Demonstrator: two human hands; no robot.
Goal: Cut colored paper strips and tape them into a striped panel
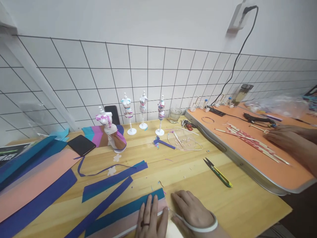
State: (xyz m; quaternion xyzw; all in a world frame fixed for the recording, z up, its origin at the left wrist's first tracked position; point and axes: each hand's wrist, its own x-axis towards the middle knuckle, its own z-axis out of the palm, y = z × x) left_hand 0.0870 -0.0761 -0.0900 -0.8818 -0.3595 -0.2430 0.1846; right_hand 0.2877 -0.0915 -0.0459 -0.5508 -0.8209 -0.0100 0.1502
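Note:
My left hand (152,218), wearing a dark ring, lies with its fingers outstretched on a layered teal and pink strip (123,213), pressing it against the wooden table. A thin white strip (160,212) runs along the lower edge of the pink layer. Beyond the right end of these layers, my right hand (194,211), with a white bangle at the wrist, has its fingers bent and thumb close to them. The white strip seems to reach between thumb and fingers, partly hidden there. Blue strips (112,180) lie past my left hand. Thread snips (218,173) rest to the right.
Several small dress forms (160,115) stand near the tiled wall, behind a black phone (81,145). More coloured sheets (39,185) lie at the left. On the right, an orange-topped board (237,148) holds sticks and a glue gun (257,119); another person's hand (284,138) works there.

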